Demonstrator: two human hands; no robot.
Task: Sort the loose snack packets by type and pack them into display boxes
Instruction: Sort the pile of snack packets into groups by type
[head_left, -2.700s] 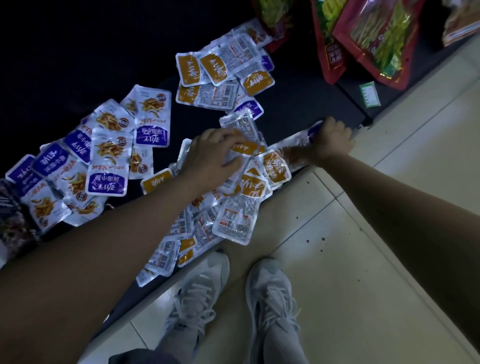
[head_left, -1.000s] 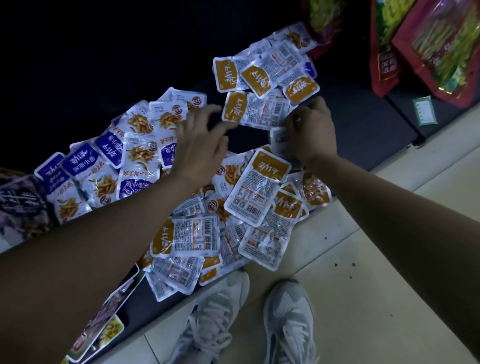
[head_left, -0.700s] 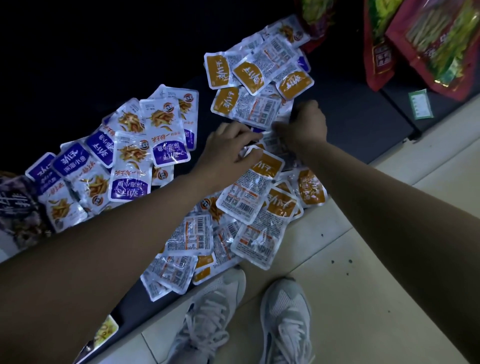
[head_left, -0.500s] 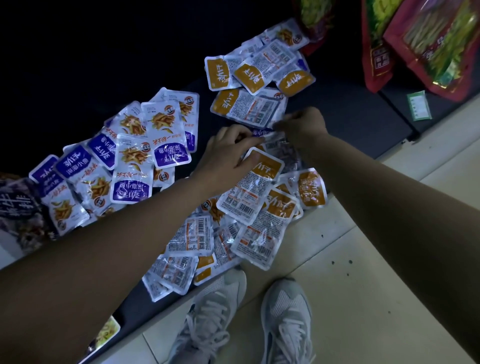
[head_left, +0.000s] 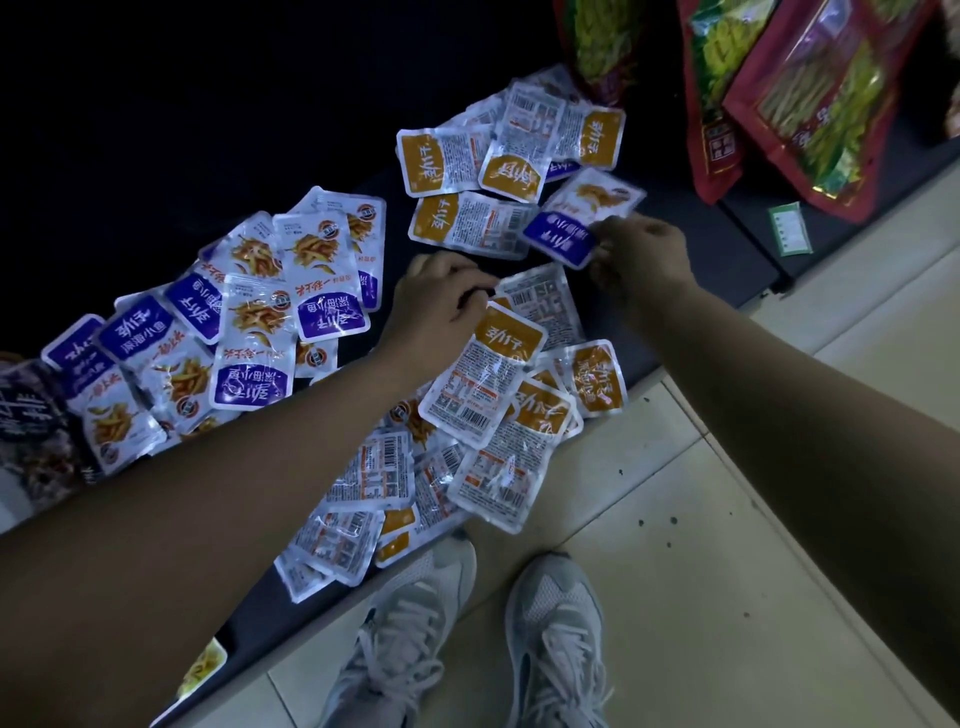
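Observation:
Loose snack packets lie spread over a dark low shelf (head_left: 696, 244). Purple-label packets (head_left: 249, 332) are grouped at the left. Orange-label packets (head_left: 488, 166) lie at the back, and more orange-label packets (head_left: 493, 415) are heaped at the front edge, some overhanging it. My right hand (head_left: 644, 254) pinches one purple-label packet (head_left: 571, 223) by its corner, just right of the back orange group. My left hand (head_left: 441, 301) lies with curled fingers at the top edge of an orange-label packet (head_left: 511, 335); whether it grips that packet is unclear.
Big red bags of green snacks (head_left: 810, 93) stand at the back right, with a green price tag (head_left: 789, 228) below them. A dark patterned bag (head_left: 31, 431) sits at the far left. My shoes (head_left: 415, 629) stand on the tiled floor (head_left: 727, 519) by the shelf edge.
My right hand has drawn a purple-label packet out from among the orange ones and lifted it toward the back right. My left hand has stayed by the front orange-label packet.

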